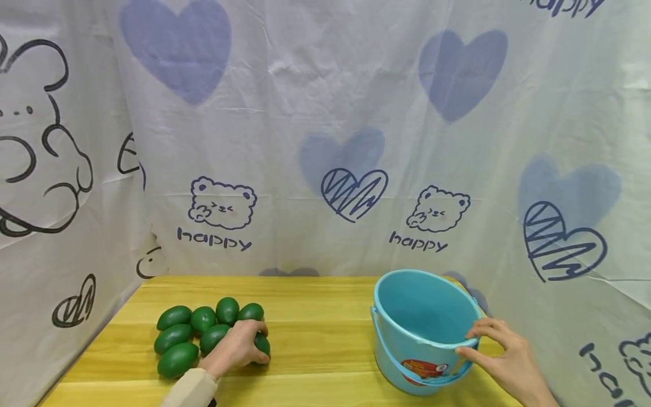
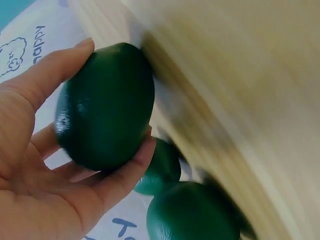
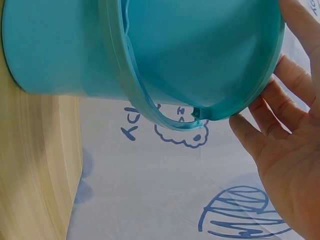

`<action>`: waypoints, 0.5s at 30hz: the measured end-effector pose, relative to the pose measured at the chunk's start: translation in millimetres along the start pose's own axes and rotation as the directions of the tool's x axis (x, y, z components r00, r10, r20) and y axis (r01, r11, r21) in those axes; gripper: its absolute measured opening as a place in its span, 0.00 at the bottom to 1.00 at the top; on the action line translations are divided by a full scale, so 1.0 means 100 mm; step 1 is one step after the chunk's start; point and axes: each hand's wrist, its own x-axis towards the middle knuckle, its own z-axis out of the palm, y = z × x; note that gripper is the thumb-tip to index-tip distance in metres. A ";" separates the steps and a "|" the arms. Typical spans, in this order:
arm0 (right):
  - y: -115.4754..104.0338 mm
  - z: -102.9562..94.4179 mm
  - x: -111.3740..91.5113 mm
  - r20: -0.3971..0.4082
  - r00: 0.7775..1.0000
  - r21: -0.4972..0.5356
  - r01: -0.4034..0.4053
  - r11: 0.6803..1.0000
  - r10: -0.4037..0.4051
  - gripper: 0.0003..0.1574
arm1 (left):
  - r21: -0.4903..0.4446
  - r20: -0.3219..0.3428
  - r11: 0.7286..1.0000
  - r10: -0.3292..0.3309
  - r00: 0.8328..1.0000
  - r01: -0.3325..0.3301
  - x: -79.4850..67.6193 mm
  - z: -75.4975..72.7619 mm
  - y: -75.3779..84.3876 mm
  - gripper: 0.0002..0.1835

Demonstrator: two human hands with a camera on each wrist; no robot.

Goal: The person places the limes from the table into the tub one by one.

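Observation:
My left hand (image 1: 238,346) grips a glossy dark green avocado (image 2: 107,107) at the right end of a loose group of them. Its thumb and fingers curl round the fruit, which they partly hide in the head view. Several more avocados (image 1: 178,360) lie to the left and behind that hand, on the table. A light blue bucket (image 1: 391,345) stands upright at the right, its mouth facing up. My right hand (image 1: 508,356) holds the bucket's rim at the right side, thumb and fingers pinching the edge.
The yellow wood-grain table (image 1: 320,339) carries both the avocados and the bucket. The bucket's handle (image 1: 407,370) hangs down on its near side, by a red label (image 1: 424,367). A white printed curtain (image 1: 305,237) closes off the back and sides.

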 end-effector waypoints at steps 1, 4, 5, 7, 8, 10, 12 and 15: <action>0.00 0.00 0.00 0.006 1.000 -0.005 -0.004 1.000 0.004 0.19 | -0.014 0.013 1.000 0.006 1.000 -0.006 0.00 0.01 0.00 0.24; -0.01 0.00 -0.01 0.027 0.999 -0.028 -0.027 0.999 0.027 0.17 | -0.034 0.032 0.999 0.034 0.999 -0.033 0.02 0.04 0.01 0.23; -0.01 -0.01 -0.01 0.034 0.999 -0.035 -0.036 0.999 0.037 0.17 | -0.036 0.034 0.999 0.038 0.999 -0.037 0.03 0.05 0.02 0.22; -0.03 -0.01 -0.01 0.045 0.998 -0.039 -0.050 0.998 0.051 0.16 | -0.035 0.036 0.998 0.057 0.998 -0.056 0.04 0.07 0.02 0.21; -0.03 -0.02 -0.01 0.048 0.997 -0.048 -0.057 0.997 0.059 0.16 | -0.036 0.041 0.997 0.066 0.997 -0.065 0.05 0.08 0.03 0.19; -0.04 -0.02 -0.01 0.050 0.997 -0.056 -0.062 0.997 0.064 0.16 | -0.034 0.050 0.996 0.079 0.996 -0.078 0.06 0.10 0.04 0.17; -0.04 -0.03 0.00 0.043 0.997 -0.052 -0.056 0.997 0.058 0.16 | -0.035 0.061 0.995 0.092 0.994 -0.090 0.08 0.11 0.05 0.16; -0.03 -0.03 0.01 0.029 0.998 -0.053 -0.046 0.998 0.048 0.17 | -0.035 0.075 0.995 0.093 0.993 -0.091 0.13 0.13 0.07 0.15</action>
